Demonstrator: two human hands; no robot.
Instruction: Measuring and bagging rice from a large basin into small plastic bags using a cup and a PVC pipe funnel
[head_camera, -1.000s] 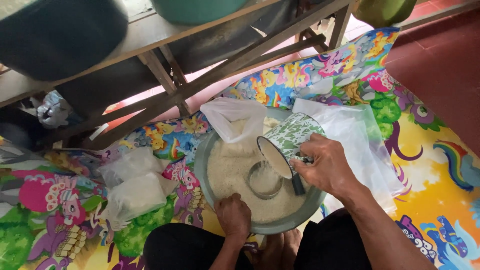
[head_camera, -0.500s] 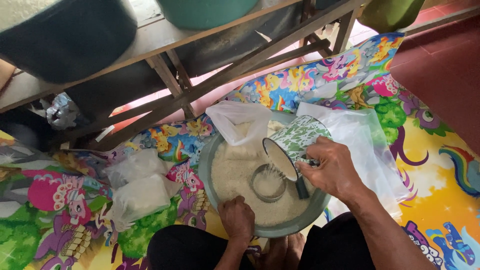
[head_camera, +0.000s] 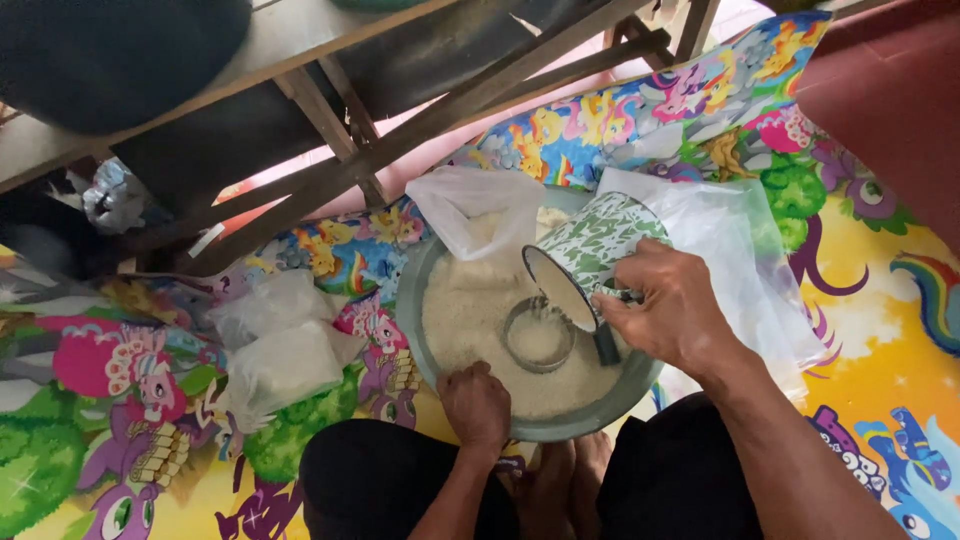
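On the far left of the cartoon-printed mat (head_camera: 880, 300), two filled clear plastic bags (head_camera: 280, 350) lie just beside the person's knee, well apart from either hand. Moving right, the left hand (head_camera: 478, 405) rests on the near rim of the round grey basin (head_camera: 420, 340), fingers curled over the edge and into the white grain (head_camera: 470, 310) heaped inside; its grip looks closed on the rim, steadying it, though the fingertips are partly buried, so I cannot tell how tightly. Just beyond that hand, near the middle of the basin, a small metal ring tin (head_camera: 538, 335) sits upright in the grain, its open mouth facing up. Right of it, and a little higher, the right hand (head_camera: 672, 305) has its grip wrapped firmly round the handle of a green-and-white patterned mug (head_camera: 590, 250). The mug is tilted steeply, its long axis running from the hand at upper right down toward lower left, so that its mouth hangs directly over the ring tin, close but not touching. So the tin lies down and left of the right grip, in line with the mug's lip, and the right hand is the nearer one to act on it. Behind the basin an open white plastic bag (head_camera: 470, 210) slumps against the far rim, and a clear empty bag (head_camera: 740, 250) lies to the right under the forearm.
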